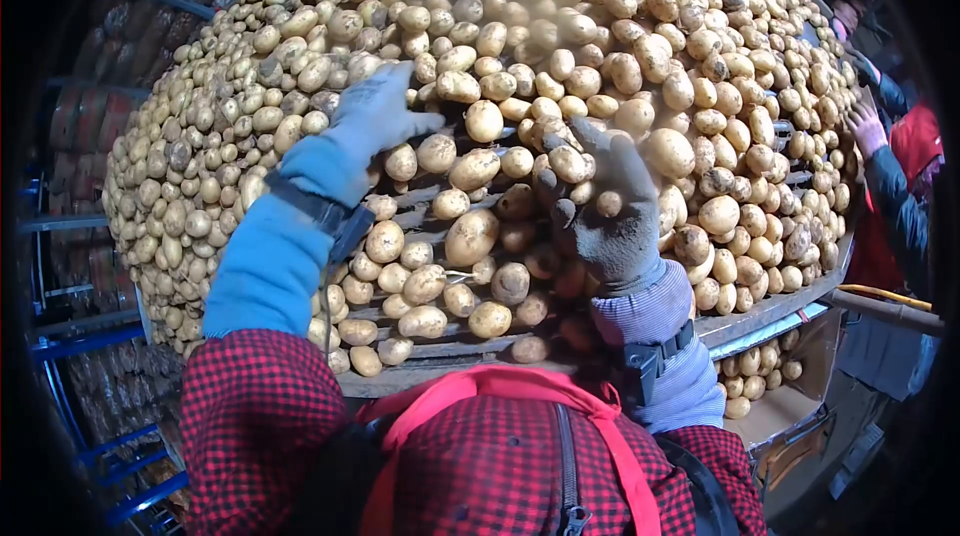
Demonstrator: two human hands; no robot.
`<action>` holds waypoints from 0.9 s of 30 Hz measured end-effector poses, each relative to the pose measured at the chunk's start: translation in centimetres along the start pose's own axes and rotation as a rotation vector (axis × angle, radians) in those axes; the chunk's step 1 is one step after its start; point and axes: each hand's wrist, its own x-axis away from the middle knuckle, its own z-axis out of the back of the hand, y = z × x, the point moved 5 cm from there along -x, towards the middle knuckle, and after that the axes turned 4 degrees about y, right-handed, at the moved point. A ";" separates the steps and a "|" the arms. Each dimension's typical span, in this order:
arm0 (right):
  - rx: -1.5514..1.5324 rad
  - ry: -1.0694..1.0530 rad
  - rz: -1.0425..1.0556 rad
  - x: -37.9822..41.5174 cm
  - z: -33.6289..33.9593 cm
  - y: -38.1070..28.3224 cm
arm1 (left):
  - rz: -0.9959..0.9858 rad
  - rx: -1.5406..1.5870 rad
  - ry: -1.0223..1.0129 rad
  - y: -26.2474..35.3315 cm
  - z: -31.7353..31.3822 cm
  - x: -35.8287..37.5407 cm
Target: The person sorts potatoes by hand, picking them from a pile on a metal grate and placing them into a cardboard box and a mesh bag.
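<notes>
My left hand (373, 116), in a grey-blue glove, rests on the heap of potatoes (290, 66) with thumb and fingers apart. Nothing shows in its grasp. Palm partly upward, my right hand (622, 236) wears a dirty grey glove. Its fingers curl round a potato (568, 165), and a small potato (608, 203) lies against the palm. Between both hands, loose potatoes sit thinly on a dark slatted surface (425, 219). One larger, oblong potato (471, 238) lies there, near a short pale sprout or stalk (460, 276).
The heap spreads across the sorting table, whose wooden edge (400, 376) runs before my body. Below right, a cardboard box (770, 414) holds more potatoes. A co-worker's gloved hand (866, 126) reaches in at the right. Blue metal racking (95, 344) stands left.
</notes>
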 end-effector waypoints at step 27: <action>0.199 0.027 -0.279 -2.0 -1.6 -4.4 | 0.012 0.008 -0.046 -0.2 -2.7 -1.3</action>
